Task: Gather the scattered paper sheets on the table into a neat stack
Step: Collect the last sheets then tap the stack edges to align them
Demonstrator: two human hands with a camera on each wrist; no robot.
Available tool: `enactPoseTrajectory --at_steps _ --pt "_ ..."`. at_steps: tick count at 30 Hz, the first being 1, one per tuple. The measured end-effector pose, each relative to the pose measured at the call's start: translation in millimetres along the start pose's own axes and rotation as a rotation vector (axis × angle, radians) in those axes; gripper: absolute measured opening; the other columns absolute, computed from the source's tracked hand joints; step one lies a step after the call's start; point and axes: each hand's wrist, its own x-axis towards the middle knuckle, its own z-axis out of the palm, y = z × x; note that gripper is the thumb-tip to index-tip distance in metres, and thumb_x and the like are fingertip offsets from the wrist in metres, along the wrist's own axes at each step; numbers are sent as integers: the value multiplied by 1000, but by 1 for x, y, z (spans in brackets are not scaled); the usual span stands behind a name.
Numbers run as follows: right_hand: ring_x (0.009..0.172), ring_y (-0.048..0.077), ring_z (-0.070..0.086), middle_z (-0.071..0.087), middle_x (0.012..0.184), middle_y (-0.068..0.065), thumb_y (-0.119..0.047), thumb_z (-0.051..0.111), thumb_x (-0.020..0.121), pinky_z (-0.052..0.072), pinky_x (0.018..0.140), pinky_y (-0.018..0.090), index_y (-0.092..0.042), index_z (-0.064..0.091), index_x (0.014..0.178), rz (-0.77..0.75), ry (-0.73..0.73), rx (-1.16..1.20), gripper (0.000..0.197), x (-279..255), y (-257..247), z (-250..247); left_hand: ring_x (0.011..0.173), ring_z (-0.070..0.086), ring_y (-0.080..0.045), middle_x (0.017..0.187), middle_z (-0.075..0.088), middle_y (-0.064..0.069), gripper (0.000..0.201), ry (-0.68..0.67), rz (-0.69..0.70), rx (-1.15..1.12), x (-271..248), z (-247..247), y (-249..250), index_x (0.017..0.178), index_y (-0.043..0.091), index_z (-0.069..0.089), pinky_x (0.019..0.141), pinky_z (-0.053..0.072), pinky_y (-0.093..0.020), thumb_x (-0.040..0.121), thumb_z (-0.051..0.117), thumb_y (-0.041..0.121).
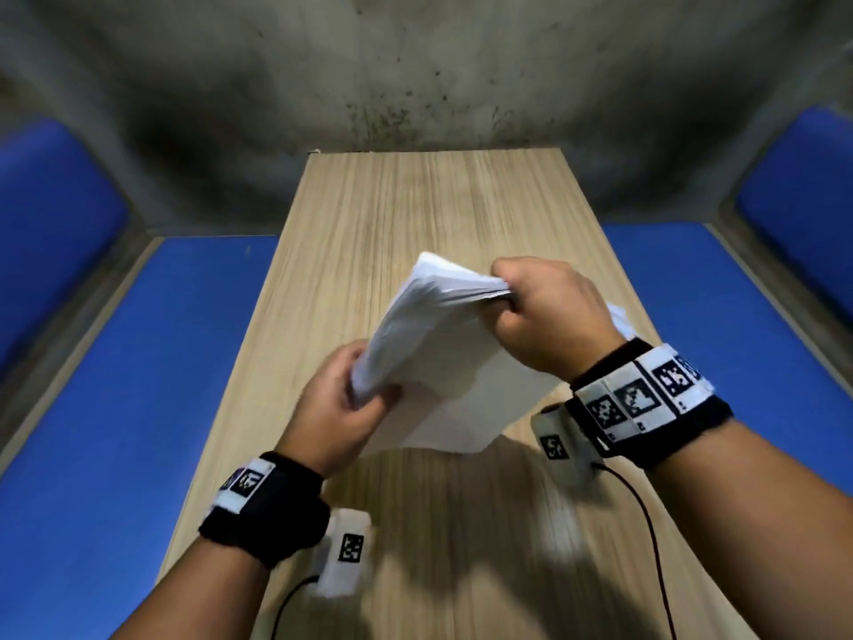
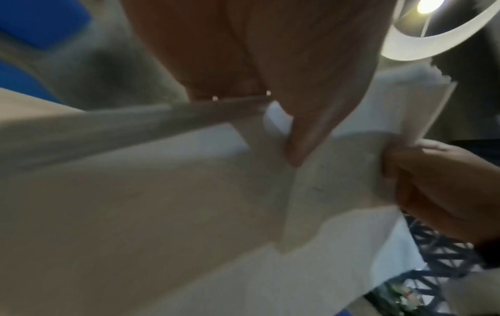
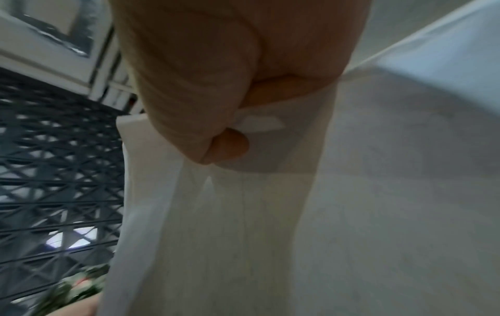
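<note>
The bundle of paper sheets [image 1: 443, 358] is off the tabletop [image 1: 415, 205], held in the air above its middle by both hands. The left hand [image 1: 341, 399] pinches the bundle's near-left corner, thumb on top and fingers curled beneath; the right hand [image 1: 549, 311] grips the far-right edge in a closed fist, where the sheets bunch and fan slightly. The bundle therefore hangs tilted, its far edge higher, its lower right part sagging toward the tabletop.

The left wrist view shows stepped, uneven sheet edges [image 2: 311, 241] along the bundle's underside, so the sheets are gathered but not yet squared. Holding opposite corners probably lets the person keep every sheet captive while turning the bundle upright to tap an edge on the wood. In the right wrist view the curled fingers [image 3: 230, 145] clamp several layers of paper together.

A small white corner [image 1: 621, 318] shows just past the right hand; whether it belongs to the bundle or is a separate sheet lying on the tabletop cannot be told. Judging from this, the gathering looks nearly done and the aligning remains. The thin sheets will slip easily if either grip loosens.
</note>
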Motion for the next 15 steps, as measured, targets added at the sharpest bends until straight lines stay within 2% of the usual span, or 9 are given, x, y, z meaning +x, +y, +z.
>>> enactPoseTrajectory --at_steps 1,2,3,5,6,9,11,13,15 --pt "69 24 45 42 63 -5 -30 53 80 25 55 29 -19 39 70 -55 -20 -33 20 2 -8 -2 82 63 7 92 72 18 20 -64 22 -42 3 4 7 99 26 63 73 50 -18 85 71 14" --pt "70 25 47 44 64 -5 -31 52 80 26 54 30 -19 40 70 -82 -39 -44 20 2 -11 -4 72 62 6 81 73 18 15 -78 19 -108 6 8 10 89 24 64 67 52 -20 88 67 9" --pt "70 25 49 49 65 -4 -33 52 79 31 54 32 -18 43 72 -73 -50 -26 18 3 -10 -9 71 62 3 77 74 17 12 -69 2 -180 7 9 13 87 21 65 66 53 -26 89 65 9" --pt "74 23 56 60 73 -4 -37 54 75 46 61 34 -22 54 82 34 -57 69 17 2 6 -23 77 67 -5 81 76 14 9 -35 -34 -292 7 3 11 93 17 67 71 56 -32 90 64 9" --pt "76 21 59 63 78 -5 -37 57 74 50 66 35 -25 58 88 123 -61 163 19 1 19 -29 81 69 -6 84 77 15 14 -28 -54 -333 5 0 10 98 17 66 73 58 -28 91 63 5" --pt "79 18 62 69 88 1 -21 64 71 52 75 42 -18 66 99 352 -116 761 28 -8 52 -19 90 72 -10 91 79 11 25 5 -115 -486 1 -6 4 111 10 65 79 57 -21 94 54 -3" --pt "78 14 64 72 89 0 -8 59 70 51 72 31 -15 68 100 458 -169 1114 32 -17 52 7 92 72 -10 94 79 10 27 25 -130 -573 1 -5 6 111 12 65 81 57 -20 94 52 -4" --pt "72 5 66 74 81 -5 7 55 81 51 65 19 -14 67 95 460 -85 1198 28 -29 38 33 97 71 -11 96 78 9 25 115 -113 -556 2 2 12 107 20 67 86 56 -25 94 56 2" --pt "75 0 64 71 85 -8 11 46 90 51 68 17 -18 63 96 436 58 1141 34 -45 19 56 100 69 -10 102 74 9 21 263 -83 -492 2 14 16 105 22 65 94 54 -35 90 55 13"
